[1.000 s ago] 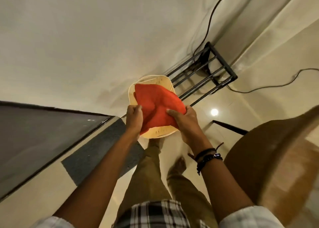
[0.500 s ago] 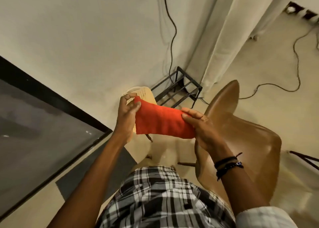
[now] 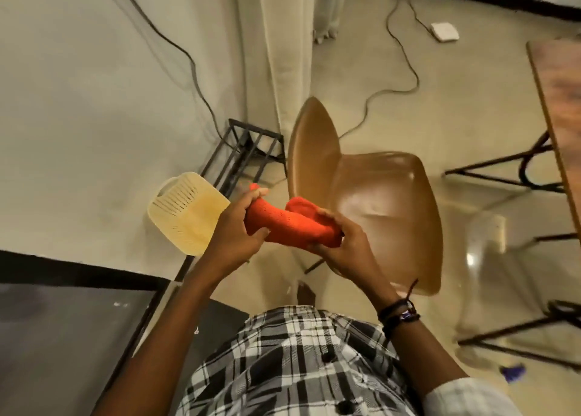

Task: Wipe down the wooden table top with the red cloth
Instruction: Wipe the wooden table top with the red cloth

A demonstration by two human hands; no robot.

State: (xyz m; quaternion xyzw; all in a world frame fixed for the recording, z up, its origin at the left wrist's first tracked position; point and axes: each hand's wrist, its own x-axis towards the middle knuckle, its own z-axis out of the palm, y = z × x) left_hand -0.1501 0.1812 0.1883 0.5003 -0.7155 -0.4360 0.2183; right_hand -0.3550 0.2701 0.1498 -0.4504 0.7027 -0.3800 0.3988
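The red cloth (image 3: 287, 225) is bunched into a thick roll in front of my chest. My left hand (image 3: 237, 227) grips its left end, with fingers curled round it. My right hand (image 3: 344, 242) grips its right end from below, thumb over the top. The wooden table top (image 3: 562, 101) shows only as a strip at the far right edge of the view, well away from both hands.
A brown plastic chair (image 3: 377, 201) stands right behind the cloth. A cream plastic basket (image 3: 185, 214) sits on the floor by the wall, next to a black metal rack (image 3: 242, 151). Cables trail across the floor. Black metal table legs (image 3: 503, 176) stand at right.
The view has swung right, so the chair and the table edge have come into sight. The cloth went from spread flat over the basket to a bunched roll between both hands.
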